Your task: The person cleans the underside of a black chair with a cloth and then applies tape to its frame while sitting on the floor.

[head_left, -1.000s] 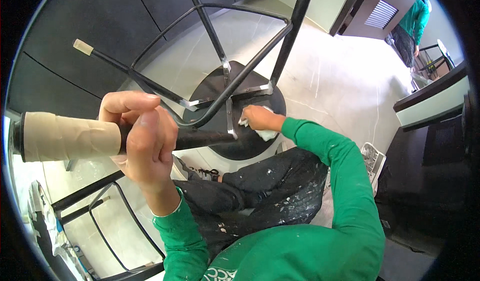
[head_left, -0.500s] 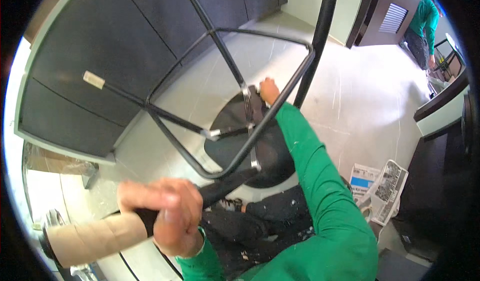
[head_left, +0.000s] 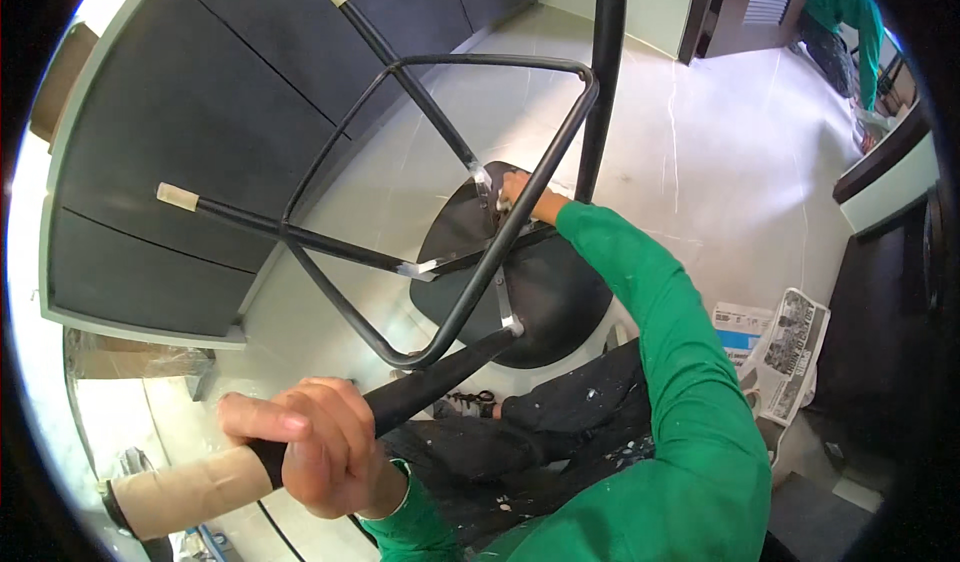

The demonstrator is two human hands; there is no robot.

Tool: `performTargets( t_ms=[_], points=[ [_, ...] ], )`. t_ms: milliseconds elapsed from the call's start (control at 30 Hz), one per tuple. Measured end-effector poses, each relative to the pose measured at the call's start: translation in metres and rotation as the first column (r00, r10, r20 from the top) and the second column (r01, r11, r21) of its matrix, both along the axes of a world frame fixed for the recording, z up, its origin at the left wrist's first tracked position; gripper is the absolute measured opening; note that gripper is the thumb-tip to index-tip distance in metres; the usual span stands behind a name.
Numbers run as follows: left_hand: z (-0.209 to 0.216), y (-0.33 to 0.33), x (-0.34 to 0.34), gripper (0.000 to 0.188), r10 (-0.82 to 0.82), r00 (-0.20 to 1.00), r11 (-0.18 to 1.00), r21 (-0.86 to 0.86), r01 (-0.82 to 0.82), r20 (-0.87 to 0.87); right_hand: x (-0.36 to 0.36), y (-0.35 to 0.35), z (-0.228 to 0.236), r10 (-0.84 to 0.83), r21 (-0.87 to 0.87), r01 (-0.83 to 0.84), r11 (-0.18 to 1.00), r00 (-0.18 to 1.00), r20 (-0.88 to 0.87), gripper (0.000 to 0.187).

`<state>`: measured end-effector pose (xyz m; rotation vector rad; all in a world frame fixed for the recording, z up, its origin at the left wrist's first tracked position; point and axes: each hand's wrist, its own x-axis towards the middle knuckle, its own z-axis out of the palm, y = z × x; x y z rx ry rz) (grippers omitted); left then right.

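An upside-down black stool stands in front of me, its dark seat (head_left: 550,297) on the floor and its legs pointing up and outward. A bent footrest ring (head_left: 470,307) joins the legs. Beige tape wraps several leg ends. My left hand (head_left: 325,447) is closed around the nearest stool leg (head_left: 430,382), just above its taped end (head_left: 195,492). My right hand (head_left: 530,199) reaches behind the footrest ring to the seat's underside, beside a metal bracket and a whitish leg joint (head_left: 482,176). Its fingers are closed together; a small whitish bit shows at them, too small to name.
Dark cabinet doors (head_left: 200,112) line the left. Newspaper sheets (head_left: 785,352) lie on the floor at right, near a dark furniture piece (head_left: 860,362). Another person in a green top (head_left: 845,12) bends down at the far right, by a louvered door (head_left: 760,7).
My right hand has shifted inward from the seat's far edge toward the bracket. My left hand keeps its hold on the leg. The other person bends lower, and the view has shifted slightly.
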<state>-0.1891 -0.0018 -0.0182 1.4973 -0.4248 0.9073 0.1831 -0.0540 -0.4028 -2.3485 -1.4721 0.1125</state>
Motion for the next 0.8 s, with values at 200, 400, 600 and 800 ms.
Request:
performTargets(
  t_ms=[200, 400, 600, 800],
  points=[
    [0.004, -0.003, 0.007, 0.011, -0.015, 0.999, 1.000, 0.003, 0.015, 0.031, 0.016, 0.030, -0.005, -0.436, 0.176, 0.447, 0.877, 0.895, -0.098, 0.024],
    [0.000, -0.003, 0.012, 0.010, -0.064, 0.997, 0.998, -0.022, 0.065, 0.049, 0.058, 0.010, -0.030, -0.639, 0.062, 0.645, 0.761, 0.731, 0.241, 0.015],
    [0.002, -0.001, 0.003, 0.009, -0.032, 0.999, 0.999, 0.002, 0.032, 0.005, 0.026, 0.012, -0.012, -0.360, 0.124, 0.369, 0.921, 0.929, -0.084, 0.017],
    [-0.001, 0.000, -0.006, 0.008, 0.017, 1.000, 0.999, -0.028, -0.016, 0.017, -0.018, -0.012, 0.047, 0.060, -0.087, -0.104, 0.991, 0.915, -0.400, 0.026]
  ],
)
